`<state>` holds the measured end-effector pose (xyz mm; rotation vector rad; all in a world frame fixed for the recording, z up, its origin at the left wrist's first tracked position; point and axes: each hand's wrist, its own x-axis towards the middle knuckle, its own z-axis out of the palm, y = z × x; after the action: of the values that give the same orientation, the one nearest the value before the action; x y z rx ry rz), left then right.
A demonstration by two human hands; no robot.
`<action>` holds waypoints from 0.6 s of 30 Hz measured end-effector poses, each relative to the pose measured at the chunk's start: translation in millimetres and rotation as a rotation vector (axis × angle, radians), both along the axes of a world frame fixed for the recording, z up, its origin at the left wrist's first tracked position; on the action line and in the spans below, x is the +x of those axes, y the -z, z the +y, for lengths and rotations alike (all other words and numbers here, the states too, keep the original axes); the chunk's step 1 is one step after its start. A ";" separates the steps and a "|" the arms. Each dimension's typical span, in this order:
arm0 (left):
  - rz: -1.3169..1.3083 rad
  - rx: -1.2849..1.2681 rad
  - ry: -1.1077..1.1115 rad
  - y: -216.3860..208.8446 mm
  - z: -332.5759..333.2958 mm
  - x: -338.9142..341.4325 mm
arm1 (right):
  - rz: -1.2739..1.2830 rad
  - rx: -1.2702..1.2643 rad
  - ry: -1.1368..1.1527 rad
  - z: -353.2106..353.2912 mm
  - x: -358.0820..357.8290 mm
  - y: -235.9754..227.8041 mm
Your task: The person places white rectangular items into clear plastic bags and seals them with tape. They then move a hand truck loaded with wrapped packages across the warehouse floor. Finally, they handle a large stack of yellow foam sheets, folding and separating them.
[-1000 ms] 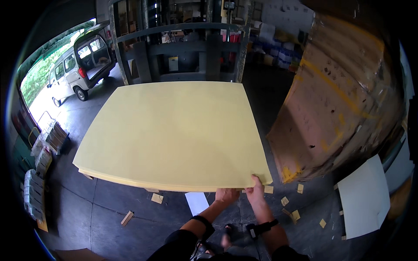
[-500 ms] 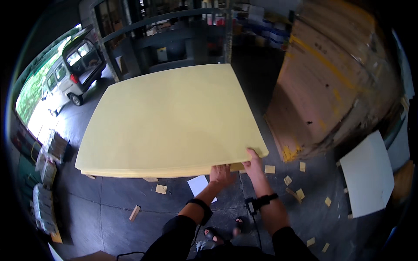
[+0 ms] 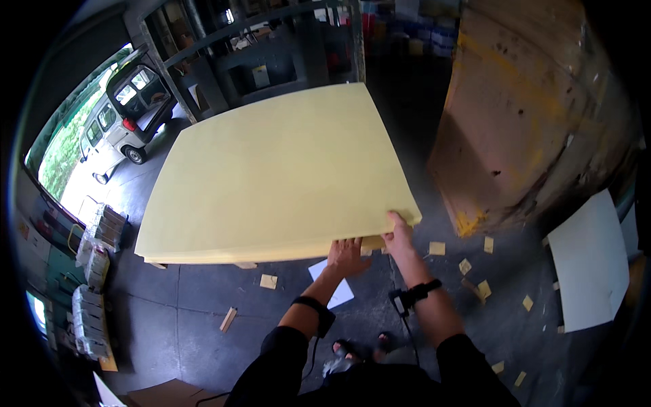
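A stack of large pale-yellow sheets fills the middle of the view, low in front of me. My right hand grips the sheets near their front right corner, its thumb on top and its fingers hidden beneath the edge. Just left of it, my left hand presses stretched fingertips against the front edge of the stack, palm down. Between the hands the edge looks slightly raised, but how many sheets are lifted I cannot tell. Both wrists wear black straps with cables.
A tall, worn cardboard block stands to the right, with a white panel leaning nearby. Yellow scraps, a white sheet and a wood strip lie on the floor. Wrapped bundles line the left. Behind stands a metal frame; a van is parked outside.
The whole view has shifted, so most things sit a little further right. My left hand's fingers have straightened against the edge; the right hand keeps its grip at the corner.
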<state>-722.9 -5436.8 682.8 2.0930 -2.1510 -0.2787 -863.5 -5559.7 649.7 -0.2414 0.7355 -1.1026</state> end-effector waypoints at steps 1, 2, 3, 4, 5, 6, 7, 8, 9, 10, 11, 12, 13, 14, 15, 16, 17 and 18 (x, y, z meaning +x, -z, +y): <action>-0.037 -0.006 -0.023 3.4 0.5 3.2 | 0.004 0.011 0.000 5.7 2.6 -4.2; -0.006 0.067 -0.042 -1.7 1.7 5.1 | 0.009 0.023 0.000 10.7 5.2 -7.9; 0.020 0.118 -0.052 -10.8 -4.1 7.5 | 0.027 0.022 0.021 9.1 10.3 -16.4; 0.052 0.184 -0.042 -16.2 -3.8 5.6 | 0.045 0.022 0.042 10.6 9.8 -24.4; 0.003 0.109 -0.012 -18.8 -2.7 4.0 | 0.068 -0.005 0.039 7.8 6.8 -31.2; -0.043 0.043 0.023 -13.8 4.6 0.0 | 0.094 -0.023 0.039 7.4 1.9 -31.5; -0.087 -0.024 0.059 -10.6 5.4 -3.6 | 0.121 -0.041 0.041 5.4 -4.7 -32.6; -0.096 0.024 0.074 -10.8 5.7 -5.2 | 0.128 -0.086 0.023 3.5 -8.7 -29.5; -0.101 0.019 0.060 -9.8 8.4 -4.2 | 0.157 -0.120 -0.061 7.0 -10.8 -35.6; -0.106 0.013 0.051 -9.2 9.6 -4.0 | 0.185 -0.154 -0.141 8.1 -13.7 -42.7; -0.113 0.010 0.047 -7.9 10.8 -2.1 | 0.211 -0.186 -0.216 11.4 -17.1 -51.6; -0.109 0.055 0.012 -6.1 11.4 0.4 | 0.274 -0.200 -0.324 15.3 -22.9 -63.7; -0.127 0.043 0.013 -7.9 14.4 2.3 | 0.339 -0.220 -0.435 19.1 -30.3 -80.2; -0.140 0.028 0.024 -8.9 15.7 0.4 | 0.408 -0.237 -0.537 20.1 -44.9 -90.8; -0.152 0.013 0.036 -8.4 16.1 -2.8 | 0.438 -0.271 -0.536 19.3 -62.0 -95.0; -0.162 0.014 0.033 -6.8 13.9 -6.8 | 0.467 -0.305 -0.537 19.3 -79.0 -99.0; -0.176 0.036 0.025 -1.7 12.7 -7.2 | 0.494 -0.338 -0.543 20.8 -93.6 -99.1; -0.193 0.052 0.017 1.8 8.5 -6.4 | 0.549 -0.370 -0.495 18.6 -109.9 -93.2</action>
<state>-729.2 -5428.3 681.0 2.2147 -2.2920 -0.1407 -973.4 -5541.1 742.8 -1.0161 0.8855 -0.6854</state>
